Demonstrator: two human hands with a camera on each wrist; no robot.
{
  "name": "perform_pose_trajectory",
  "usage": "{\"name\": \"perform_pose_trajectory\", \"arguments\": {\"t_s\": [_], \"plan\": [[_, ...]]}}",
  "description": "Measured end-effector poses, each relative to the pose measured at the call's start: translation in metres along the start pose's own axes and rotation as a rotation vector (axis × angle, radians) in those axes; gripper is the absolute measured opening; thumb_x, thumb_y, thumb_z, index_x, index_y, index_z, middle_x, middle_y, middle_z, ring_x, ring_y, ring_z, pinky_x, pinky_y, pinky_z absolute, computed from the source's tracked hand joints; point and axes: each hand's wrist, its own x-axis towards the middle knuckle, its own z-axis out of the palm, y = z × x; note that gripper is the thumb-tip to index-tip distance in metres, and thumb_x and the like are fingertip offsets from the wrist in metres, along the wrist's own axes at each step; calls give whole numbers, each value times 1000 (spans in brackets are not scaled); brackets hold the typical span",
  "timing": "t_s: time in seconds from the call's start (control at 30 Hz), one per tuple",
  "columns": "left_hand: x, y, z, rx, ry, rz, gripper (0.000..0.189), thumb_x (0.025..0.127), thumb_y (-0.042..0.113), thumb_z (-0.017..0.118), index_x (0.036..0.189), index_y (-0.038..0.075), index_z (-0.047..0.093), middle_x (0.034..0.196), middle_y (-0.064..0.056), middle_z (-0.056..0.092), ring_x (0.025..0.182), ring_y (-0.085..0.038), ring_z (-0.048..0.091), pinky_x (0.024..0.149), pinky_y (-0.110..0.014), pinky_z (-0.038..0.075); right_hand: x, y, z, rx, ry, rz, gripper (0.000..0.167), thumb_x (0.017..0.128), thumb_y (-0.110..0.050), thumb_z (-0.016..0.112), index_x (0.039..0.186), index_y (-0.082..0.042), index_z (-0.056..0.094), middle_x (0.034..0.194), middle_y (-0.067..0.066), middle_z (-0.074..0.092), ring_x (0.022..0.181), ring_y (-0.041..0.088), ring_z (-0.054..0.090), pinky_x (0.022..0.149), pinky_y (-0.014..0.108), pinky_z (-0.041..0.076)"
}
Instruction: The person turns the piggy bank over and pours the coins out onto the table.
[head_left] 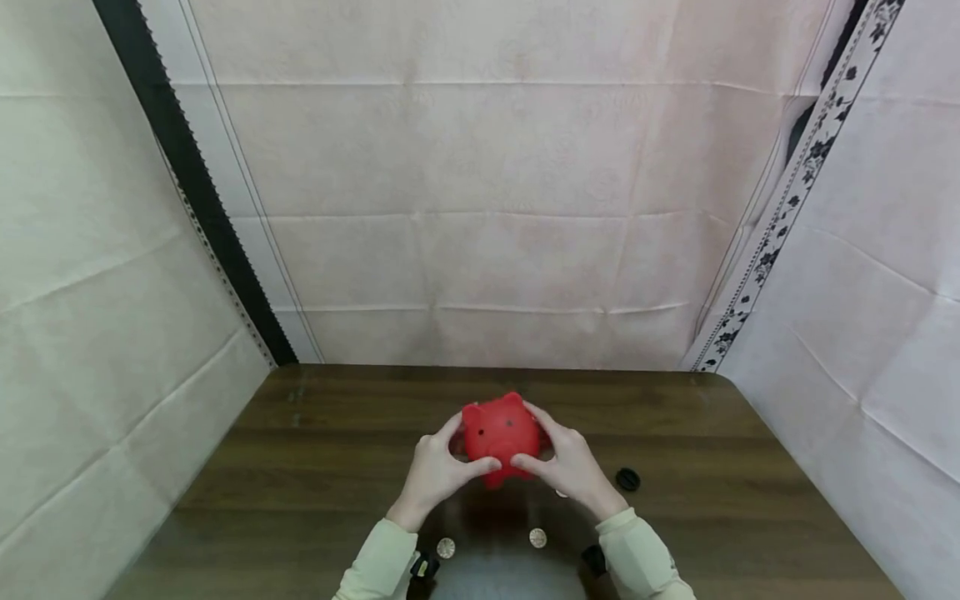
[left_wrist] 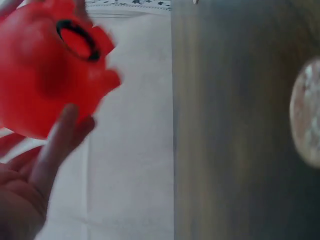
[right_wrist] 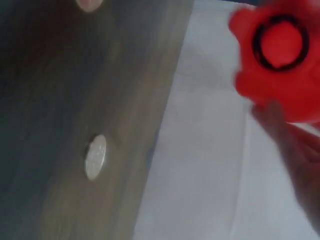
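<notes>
A red piggy bank (head_left: 501,435) is held between both hands above the dark wooden table, with its face turned toward the head camera. My left hand (head_left: 437,468) grips its left side, and my right hand (head_left: 566,460) grips the right side. Both thumbs lie across the front near the bottom. On the underside, a round hole with a black rim shows in the left wrist view, on the piggy bank (left_wrist: 47,80), and in the right wrist view (right_wrist: 282,87). Fingers behind the body are partly hidden.
One silver coin (head_left: 446,547) lies near the left forearm and another coin (head_left: 537,537) right of it. A third coin (head_left: 561,493) is partly covered by the right hand. A round black plug (head_left: 627,479) sits right of that wrist. White cloth (head_left: 487,250) hangs around the table (head_left: 315,467).
</notes>
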Motion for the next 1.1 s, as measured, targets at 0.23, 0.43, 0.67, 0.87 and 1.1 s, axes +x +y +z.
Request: {"name": "perform_pose_trajectory", "arguments": {"t_s": [0.23, 0.43, 0.67, 0.87, 1.1], "plan": [[1, -6, -1, 70, -146, -125, 68, 83, 55, 69, 137, 18, 51, 97, -2, 74, 73, -13, 69, 63, -23, 56, 0, 3, 4, -41, -165, 159, 72, 90, -52, 61, 143, -8, 41, 82, 0, 67, 66, 10, 59, 61, 24, 52], [3, 5, -8, -80, -83, 93, 90, 73, 29, 85, 148, 35, 35, 146, 0, 47, 119, -22, 58, 89, -35, 57, 0, 4, 4, 103, 9, -72, 102, 75, -31, 84, 154, -25, 21, 147, 5, 45, 121, 25, 57, 93, 48, 54], [-8, -2, 9, -242, -140, -50, 93, 74, 13, 84, 151, 21, 31, 147, -19, 43, 115, -37, 62, 91, -37, 56, -7, 26, 25, 152, -45, 37, 101, 76, -28, 83, 154, -17, 19, 148, 9, 45, 126, 28, 55, 99, 42, 52], [0, 1, 5, -115, -156, 0, 93, 74, 21, 85, 149, 32, 31, 145, -8, 45, 118, -31, 58, 91, -38, 57, -6, 13, 11, 214, -73, 54, 104, 74, -26, 84, 154, -17, 18, 146, 11, 45, 126, 34, 53, 98, 51, 51], [12, 8, -4, -90, -177, -10, 94, 74, 19, 84, 148, 34, 29, 146, -3, 42, 124, -28, 53, 96, -38, 54, 5, 5, 1, 175, -95, 35, 101, 77, -28, 82, 154, -16, 17, 147, 10, 44, 129, 34, 51, 100, 54, 48]]}}
